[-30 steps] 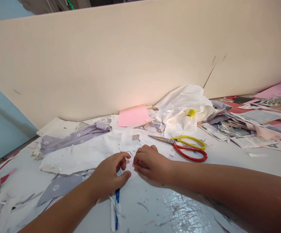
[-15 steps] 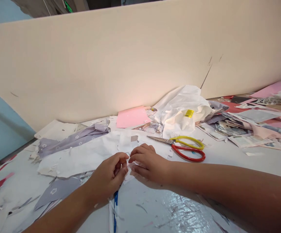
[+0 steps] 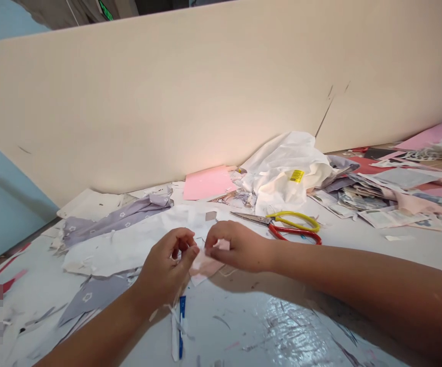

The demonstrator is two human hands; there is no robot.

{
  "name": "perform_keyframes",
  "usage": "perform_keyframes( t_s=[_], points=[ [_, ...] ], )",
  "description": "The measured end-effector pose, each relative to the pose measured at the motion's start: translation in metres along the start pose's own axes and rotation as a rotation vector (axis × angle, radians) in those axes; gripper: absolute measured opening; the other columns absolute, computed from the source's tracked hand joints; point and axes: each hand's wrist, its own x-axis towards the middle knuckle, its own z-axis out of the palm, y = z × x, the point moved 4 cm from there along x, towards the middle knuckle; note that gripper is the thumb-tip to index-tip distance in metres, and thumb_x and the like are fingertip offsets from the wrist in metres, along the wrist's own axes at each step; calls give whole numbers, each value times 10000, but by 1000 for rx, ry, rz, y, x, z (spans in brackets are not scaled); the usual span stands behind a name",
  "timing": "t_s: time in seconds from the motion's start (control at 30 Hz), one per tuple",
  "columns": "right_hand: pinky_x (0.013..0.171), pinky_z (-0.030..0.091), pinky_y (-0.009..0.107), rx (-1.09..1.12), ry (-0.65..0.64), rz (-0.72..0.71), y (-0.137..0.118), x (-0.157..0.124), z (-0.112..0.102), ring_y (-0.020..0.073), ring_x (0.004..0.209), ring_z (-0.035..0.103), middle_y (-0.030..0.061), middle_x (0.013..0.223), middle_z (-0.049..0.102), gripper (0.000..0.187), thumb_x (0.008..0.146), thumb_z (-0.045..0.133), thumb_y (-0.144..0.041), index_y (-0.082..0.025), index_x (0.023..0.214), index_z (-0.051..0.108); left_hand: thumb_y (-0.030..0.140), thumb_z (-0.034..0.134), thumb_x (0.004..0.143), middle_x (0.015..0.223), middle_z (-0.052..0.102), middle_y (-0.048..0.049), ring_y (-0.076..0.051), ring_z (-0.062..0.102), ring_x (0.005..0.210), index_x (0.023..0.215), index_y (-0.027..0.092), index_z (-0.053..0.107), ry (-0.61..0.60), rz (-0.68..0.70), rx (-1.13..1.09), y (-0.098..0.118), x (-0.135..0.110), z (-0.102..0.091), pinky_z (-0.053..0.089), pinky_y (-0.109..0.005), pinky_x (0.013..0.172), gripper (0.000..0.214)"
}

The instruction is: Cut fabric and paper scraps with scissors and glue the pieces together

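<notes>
My left hand (image 3: pixel 169 265) is pinched closed, thumb against fingertips, over the middle of the table. Opposite it, my right hand (image 3: pixel 238 247) also pinches, thumb and finger forming a loop, its tips close to the left ones. What the fingertips hold is too small to make out. Just below and behind them is a pale pink scrap (image 3: pixel 202 270), partly covered by the right hand; I cannot tell whether it is gripped. Scissors (image 3: pixel 268 220) with one yellow and one red handle lie beyond my right wrist. Near my left wrist lies a narrow blue strip (image 3: pixel 181 326).
White fabric (image 3: pixel 117 250) and lavender flowered fabric (image 3: pixel 129 216) spread at the left. A pink sheet (image 3: pixel 209 183) and crumpled white cloth (image 3: pixel 287 163) with a yellow label rest against the beige panel (image 3: pixel 190 97). Layered scraps (image 3: pixel 377 199) lie at the right.
Both hands have lifted slightly, and the right fingers have drawn into a looped pinch. More of the pale pink scrap shows beneath them. The right forearm now covers part of the red scissor handle.
</notes>
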Motion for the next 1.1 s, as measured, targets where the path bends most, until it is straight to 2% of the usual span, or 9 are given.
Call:
perform_keyframes(
  t_s=[0.17,0.23,0.3,0.4,0.5,0.63,0.8,0.97,1.1],
  points=[
    [593,420,267,-148,224,328,39,12,-46,148,667,543,39,777,610,198,812,413,-279,-174,885,565,334,450,769,1040,560,-42,-215,482,1001,940,229,543,12,41,249,-8,18,-2,389,-348,836,222],
    [719,422,337,-396,291,358,53,13,-65,216,862,546,102,990,598,312,796,420,-231,-157,1085,508,306,486,730,1162,535,-41,-255,398,1139,968,242,580,-11,60,355,-12,24,3,300,-422,933,264],
    [893,325,427,-677,332,329,60,12,-74,302,1136,386,160,1267,432,507,735,465,-155,-127,1237,402,277,502,709,1189,534,-39,-265,367,1171,915,240,623,-10,33,407,-15,28,8,255,-452,954,242],
    [955,228,482,-779,290,364,67,10,-68,351,1244,202,185,1397,220,654,709,500,-170,-111,1324,285,238,469,718,1084,587,-41,-231,416,1116,717,218,642,-5,-4,354,-14,28,15,299,-404,929,174],
    [948,206,493,-763,232,305,60,10,-50,349,1242,183,192,1399,180,662,721,499,-206,-132,1333,258,228,449,723,991,608,-30,-208,458,1055,643,215,615,50,-23,259,-10,26,11,336,-362,895,185],
    [938,197,484,-747,179,175,44,9,-29,326,1211,219,176,1358,256,611,726,494,-214,-152,1304,305,271,413,757,936,621,-19,-220,492,1017,727,230,600,92,-49,242,-12,25,2,349,-370,854,194],
    [930,216,471,-663,10,71,36,13,-12,286,1180,289,137,1276,400,580,749,470,-180,-196,1312,336,269,418,747,1097,589,-20,-253,421,1124,899,260,577,15,-17,358,-15,27,7,295,-413,870,220],
    [888,237,537,-567,-172,158,40,36,-1,352,1222,252,111,1336,367,618,719,532,-239,-331,1308,366,255,408,748,1207,543,-33,-264,382,1168,932,261,573,-96,45,411,-15,23,17,289,-440,871,248],
    [912,291,474,-373,-103,128,30,49,-7,296,1158,360,68,1171,562,410,720,522,-226,-233,1127,573,231,404,747,1212,535,-27,-252,394,1161,886,255,591,-100,83,406,-16,21,16,294,-447,891,234]
  ],
)
